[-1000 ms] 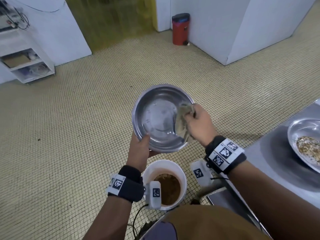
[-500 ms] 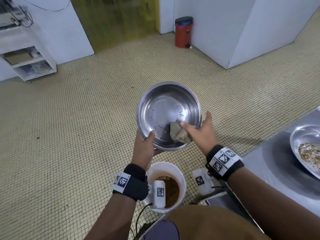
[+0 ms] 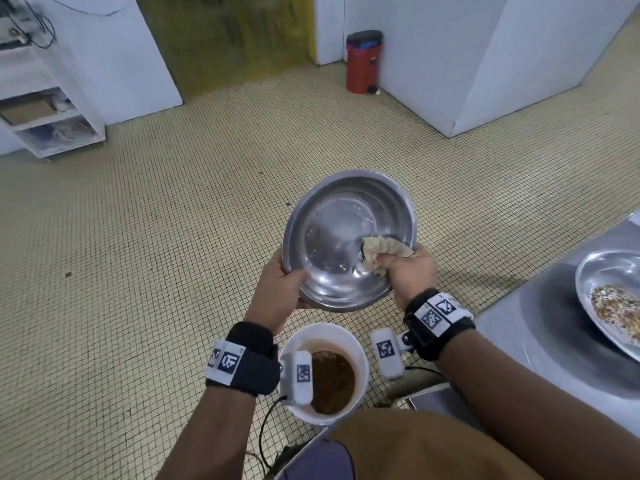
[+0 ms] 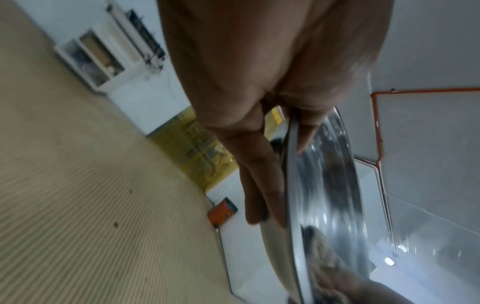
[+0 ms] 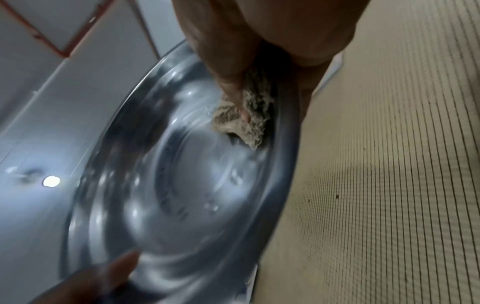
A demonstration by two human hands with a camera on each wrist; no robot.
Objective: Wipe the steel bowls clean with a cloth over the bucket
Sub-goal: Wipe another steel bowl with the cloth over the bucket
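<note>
The right hand (image 3: pixel 407 271) fingers clench a soft, crumpled cloth (image 3: pixel 384 251) against the inner wall of the steel bowl (image 3: pixel 346 237). The left hand (image 3: pixel 280 292) grips the opposite rim, thumb inside, fingers behind. The bowl is probably light, rigid and slippery when wet; hold it at the rim. It is tilted toward the person, above the bucket (image 3: pixel 356 344).

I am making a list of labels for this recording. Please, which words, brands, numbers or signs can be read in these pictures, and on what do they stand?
No readable words or numbers in any view.
Black-and-white square code markers on the black wristbands and white wrist cameras: patterns only, no text.
Small mark on the red pedal bin: too small to read.
</note>
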